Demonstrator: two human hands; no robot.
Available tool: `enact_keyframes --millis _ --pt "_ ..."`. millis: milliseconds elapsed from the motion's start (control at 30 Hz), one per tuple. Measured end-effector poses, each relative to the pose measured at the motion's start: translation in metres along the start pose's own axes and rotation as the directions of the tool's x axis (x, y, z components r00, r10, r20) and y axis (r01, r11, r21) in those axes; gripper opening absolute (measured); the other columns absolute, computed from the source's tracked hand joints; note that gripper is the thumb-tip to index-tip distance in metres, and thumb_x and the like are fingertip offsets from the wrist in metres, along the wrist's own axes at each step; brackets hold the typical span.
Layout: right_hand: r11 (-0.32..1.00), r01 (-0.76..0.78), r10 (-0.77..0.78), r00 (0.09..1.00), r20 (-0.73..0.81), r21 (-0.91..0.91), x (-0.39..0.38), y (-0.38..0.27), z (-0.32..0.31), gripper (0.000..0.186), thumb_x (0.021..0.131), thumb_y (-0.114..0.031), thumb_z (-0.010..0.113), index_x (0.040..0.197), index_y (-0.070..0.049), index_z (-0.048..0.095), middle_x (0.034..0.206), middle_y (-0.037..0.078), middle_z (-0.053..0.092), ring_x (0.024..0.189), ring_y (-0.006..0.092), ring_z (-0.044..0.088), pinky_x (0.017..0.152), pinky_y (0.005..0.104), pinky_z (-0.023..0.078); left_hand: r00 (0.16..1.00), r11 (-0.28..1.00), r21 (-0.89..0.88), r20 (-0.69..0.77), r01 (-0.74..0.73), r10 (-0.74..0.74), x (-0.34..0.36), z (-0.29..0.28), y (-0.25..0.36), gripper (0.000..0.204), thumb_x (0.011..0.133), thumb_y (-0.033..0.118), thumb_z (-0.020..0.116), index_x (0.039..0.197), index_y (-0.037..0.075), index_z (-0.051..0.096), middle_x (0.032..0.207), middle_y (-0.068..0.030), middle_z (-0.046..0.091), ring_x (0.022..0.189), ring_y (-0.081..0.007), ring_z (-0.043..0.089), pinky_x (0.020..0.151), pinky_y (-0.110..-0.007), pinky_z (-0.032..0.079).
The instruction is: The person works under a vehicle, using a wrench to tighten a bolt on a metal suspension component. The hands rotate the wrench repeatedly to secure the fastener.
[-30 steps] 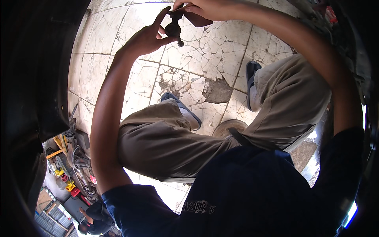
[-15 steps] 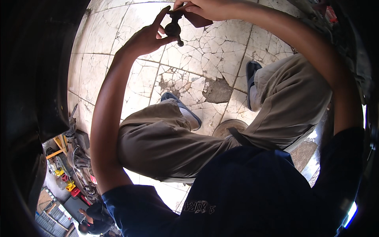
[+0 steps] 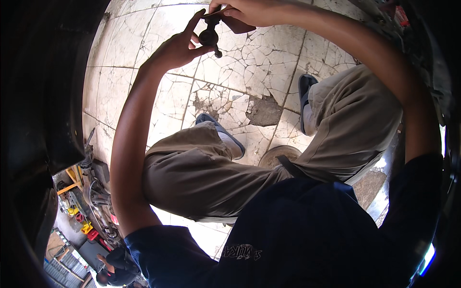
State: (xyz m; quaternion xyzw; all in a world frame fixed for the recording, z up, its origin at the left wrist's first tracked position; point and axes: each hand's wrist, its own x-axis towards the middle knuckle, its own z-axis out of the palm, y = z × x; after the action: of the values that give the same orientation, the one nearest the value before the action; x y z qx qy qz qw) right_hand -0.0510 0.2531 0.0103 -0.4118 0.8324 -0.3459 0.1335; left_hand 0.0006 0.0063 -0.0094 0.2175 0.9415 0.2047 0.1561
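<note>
- Part (image 3: 208, 38), dark metal with a round knob-like middle and narrow lower end, held up near top edge, over the floor.
- Left hand (image 3: 178, 49): holding the part, thumb by its lower end, forefinger up along its top end.
- Right hand (image 3: 240, 11): fingers pinched on a reddish-brown sheet (image 3: 240, 25), sheet against top end of part; exact contact hard to see, too dark. Hand partly cut by upper edge.
- Hands near each other, part between them.
- Floor (image 3: 257, 57): pale tiles, cracked all over, with a bare broken patch (image 3: 264, 111) between the feet.
- Person seated, knees apart: khaki trousers (image 3: 201, 187), dark blue shirt (image 3: 307, 225), dark slide sandals (image 3: 306, 89).
- Round brown object (image 3: 270, 155) on floor between the legs, partly covered.
- Lower left: yellow and red items (image 3: 88, 228), metal parts, another person (image 3: 117, 268) in dark clothes.
</note>
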Motion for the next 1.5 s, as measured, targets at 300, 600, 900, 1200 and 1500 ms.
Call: enact_keyframes --millis 300,600,900,1200,1500 --pt "0.999 0.007 -0.007 1.0 -0.007 0.035 0.001 -0.001 0.002 0.027 0.098 -0.006 0.042 0.125 -0.004 0.049 0.111 0.023 0.063 0.1 0.0337 0.062 0.084 0.042 0.05 1.0 1.0 -0.014 -0.002 -0.01 0.01 0.0 -0.002 0.002 0.096 0.087 0.048 0.068 0.155 0.024 0.005 0.104 -0.0201 0.067 0.092 -0.0323 0.069 0.079 -0.043 0.055" --pt "0.989 -0.131 0.121 0.982 0.143 0.066 -0.006 -0.037 -0.018 0.028 0.099 -0.006 0.041 0.125 -0.002 0.048 0.116 0.022 0.061 0.105 0.0321 0.061 0.088 0.042 0.05 1.0 1.0 0.002 -0.002 0.004 -0.004 -0.005 -0.001 0.0 0.095 0.087 0.049 0.068 0.155 0.025 0.005 0.105 -0.0207 0.067 0.094 -0.033 0.068 0.081 -0.044 0.055" --pt "0.994 -0.105 0.104 0.988 0.11 0.004 -0.003 -0.045 -0.02 0.027 0.1 -0.008 0.042 0.124 -0.002 0.05 0.114 0.022 0.062 0.102 0.0306 0.062 0.083 0.0419 0.051 1.0 1.0 -0.023 0.007 0.018 -0.017 -0.007 0.003 -0.008 0.097 0.086 0.05 0.069 0.155 0.025 0.005 0.106 -0.0208 0.066 0.093 -0.0328 0.068 0.079 -0.044 0.055" --pt "0.995 -0.101 0.101 0.995 0.026 -0.023 0.002 -0.023 -0.015 0.031 0.098 -0.008 0.045 0.127 -0.004 0.05 0.091 0.018 0.065 0.079 0.0252 0.063 0.066 0.0386 0.051 1.0 1.0 -0.019 0.01 -0.001 0.001 -0.003 -0.001 -0.001 0.097 0.087 0.049 0.069 0.155 0.026 0.004 0.106 -0.0201 0.067 0.093 -0.033 0.069 0.079 -0.044 0.055" --pt "0.997 -0.075 0.079 0.987 0.138 -0.033 -0.002 -0.025 -0.015 0.036 0.096 -0.008 0.045 0.132 -0.004 0.047 0.088 0.014 0.059 0.076 0.0221 0.057 0.067 0.0372 0.048 1.0 1.0 -0.019 0.007 0.02 -0.019 -0.003 -0.003 0.001 0.096 0.087 0.049 0.068 0.155 0.025 0.005 0.107 -0.0205 0.067 0.094 -0.0327 0.069 0.081 -0.043 0.055"
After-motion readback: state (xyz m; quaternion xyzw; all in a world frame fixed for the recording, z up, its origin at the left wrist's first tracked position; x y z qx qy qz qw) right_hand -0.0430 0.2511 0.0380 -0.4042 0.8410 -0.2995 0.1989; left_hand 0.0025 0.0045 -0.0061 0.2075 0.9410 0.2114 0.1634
